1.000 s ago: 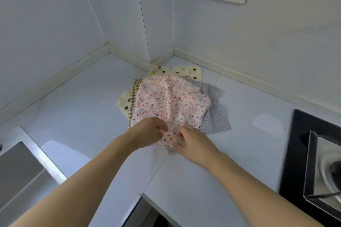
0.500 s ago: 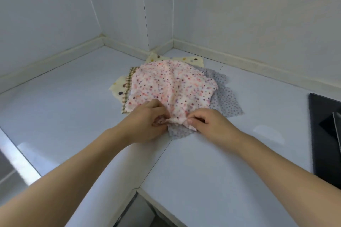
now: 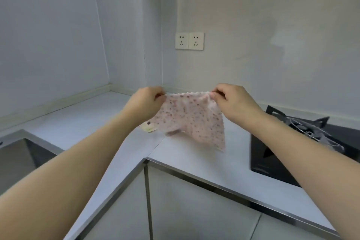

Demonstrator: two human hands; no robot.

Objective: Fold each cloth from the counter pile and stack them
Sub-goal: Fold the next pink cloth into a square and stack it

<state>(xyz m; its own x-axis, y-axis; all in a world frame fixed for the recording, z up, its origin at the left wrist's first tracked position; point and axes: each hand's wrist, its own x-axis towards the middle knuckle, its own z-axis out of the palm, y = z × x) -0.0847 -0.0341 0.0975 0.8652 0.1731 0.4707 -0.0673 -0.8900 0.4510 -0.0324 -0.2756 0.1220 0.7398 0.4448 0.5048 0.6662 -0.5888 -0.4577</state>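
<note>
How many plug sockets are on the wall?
2. The left wall socket and the right wall socket sit side by side on the wall, above the pink dotted cloth held up over the counter.

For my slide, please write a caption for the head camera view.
Left hand and right hand pinch the top corners of a pink dotted cloth, lifted above the counter.

left hand (image 3: 145, 101), right hand (image 3: 234, 101), pinching pink cloth (image 3: 191, 121)
</note>
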